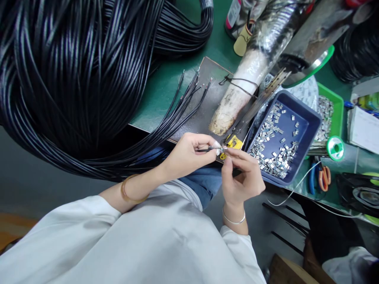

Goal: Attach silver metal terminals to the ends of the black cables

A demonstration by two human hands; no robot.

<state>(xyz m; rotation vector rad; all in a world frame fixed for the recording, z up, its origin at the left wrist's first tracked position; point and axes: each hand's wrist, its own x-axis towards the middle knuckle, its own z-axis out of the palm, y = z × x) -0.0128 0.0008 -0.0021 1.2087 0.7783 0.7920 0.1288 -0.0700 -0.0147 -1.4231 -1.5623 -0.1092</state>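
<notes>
My left hand (191,154) pinches a black cable (203,150) close to its end, between thumb and forefinger. At that end sits a small shiny metal connector (222,150). My right hand (244,173) meets it from the other side, its fingertips closed on the connector; its exact shape is partly hidden. Just behind the fingertips lies a yellow piece (234,142) on a dark board (204,118). A blue tray (304,138) with many small metal shells (275,157) stands right of my right hand.
A large bundle of black cables (74,71) fills the left, with stripped ends (192,90) over the board. A wrapped duct (239,86) slants down behind my hands. Further right are a green tray (337,106), a solder spool (335,148) and orange-handled pliers (324,177). Another person's sleeve (349,264) shows lower right.
</notes>
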